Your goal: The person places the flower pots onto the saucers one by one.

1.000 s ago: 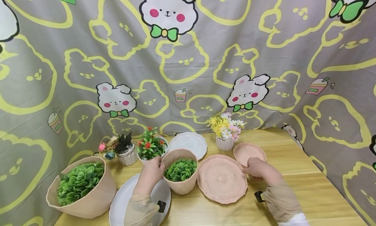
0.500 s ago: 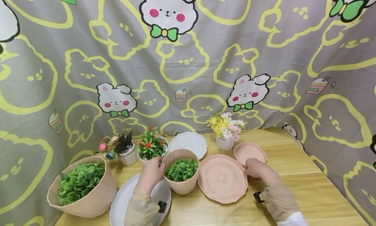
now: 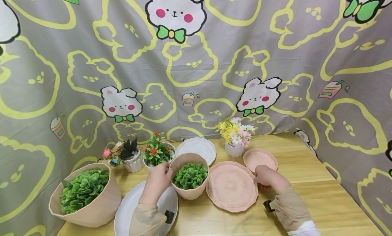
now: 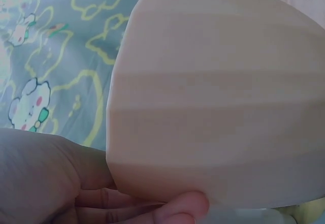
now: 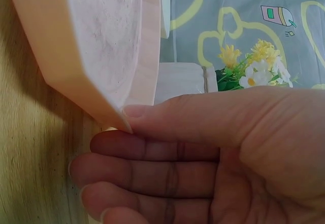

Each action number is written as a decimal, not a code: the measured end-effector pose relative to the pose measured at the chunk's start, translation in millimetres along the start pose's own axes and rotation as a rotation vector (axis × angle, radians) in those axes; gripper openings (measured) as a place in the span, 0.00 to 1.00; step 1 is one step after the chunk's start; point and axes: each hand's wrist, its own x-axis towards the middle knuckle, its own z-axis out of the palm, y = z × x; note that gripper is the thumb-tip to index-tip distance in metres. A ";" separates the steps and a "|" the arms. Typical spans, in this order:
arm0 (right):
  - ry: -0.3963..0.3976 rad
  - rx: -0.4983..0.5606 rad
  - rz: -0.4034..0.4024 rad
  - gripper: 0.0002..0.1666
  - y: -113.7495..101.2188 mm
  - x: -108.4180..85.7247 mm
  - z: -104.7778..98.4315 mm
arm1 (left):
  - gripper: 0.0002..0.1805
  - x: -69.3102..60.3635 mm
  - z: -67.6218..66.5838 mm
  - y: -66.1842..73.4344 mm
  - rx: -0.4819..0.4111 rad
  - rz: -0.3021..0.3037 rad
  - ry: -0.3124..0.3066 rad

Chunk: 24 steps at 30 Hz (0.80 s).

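Note:
A beige faceted flowerpot [image 3: 190, 194] with a leafy green plant [image 3: 190, 175] in it stands at mid table. My left hand [image 3: 158, 182] grips its left rim; the left wrist view shows the pot wall [image 4: 213, 97] with a thumb and fingers at its edge. To the right of the pot is a round pink plant saucer [image 3: 231, 186]. My right hand [image 3: 272, 178] holds its right edge, and in the right wrist view the thumb and index finger pinch the saucer rim [image 5: 139, 76]. The other right fingers are loosely curled below.
A larger beige pot [image 3: 101, 208] stands left, beside a white saucer [image 3: 124, 208] under my left forearm. Behind are small potted flowers [image 3: 133, 162], a red-flowered plant [image 3: 156, 151], a pale saucer [image 3: 199, 149], a daisy pot [image 3: 234, 149] and a small pink saucer [image 3: 260, 159].
The beige pot has shifted slightly right and up in my left hand, closer to the pink saucer. My right hand has barely moved and keeps hold of the saucer's edge.

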 end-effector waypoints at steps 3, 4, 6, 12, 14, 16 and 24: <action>0.000 0.001 0.002 0.12 -0.8 -0.3 -0.2 | 0.10 -1.3 -1.1 1.6 0.006 0.013 0.019; 0.002 -0.001 -0.001 0.12 -0.8 -0.3 -0.4 | 0.10 -1.6 -1.2 2.3 0.008 0.018 0.026; 0.006 -0.007 -0.008 0.12 -0.8 -0.3 -0.5 | 0.10 -1.6 -0.7 3.8 0.005 0.023 0.042; 0.012 -0.019 -0.013 0.12 -0.2 0.3 0.1 | 0.12 -1.9 2.3 8.5 -0.031 0.017 0.067; 0.011 -0.019 -0.011 0.12 -0.4 0.1 0.3 | 0.12 -2.4 4.0 10.4 -0.050 0.021 0.069; 0.009 -0.020 -0.013 0.12 -0.4 0.0 0.5 | 0.13 -2.7 6.0 12.6 -0.072 0.019 0.070; 0.007 -0.048 -0.028 0.12 0.8 3.3 3.3 | 0.13 -4.1 14.3 18.4 -0.157 0.052 0.092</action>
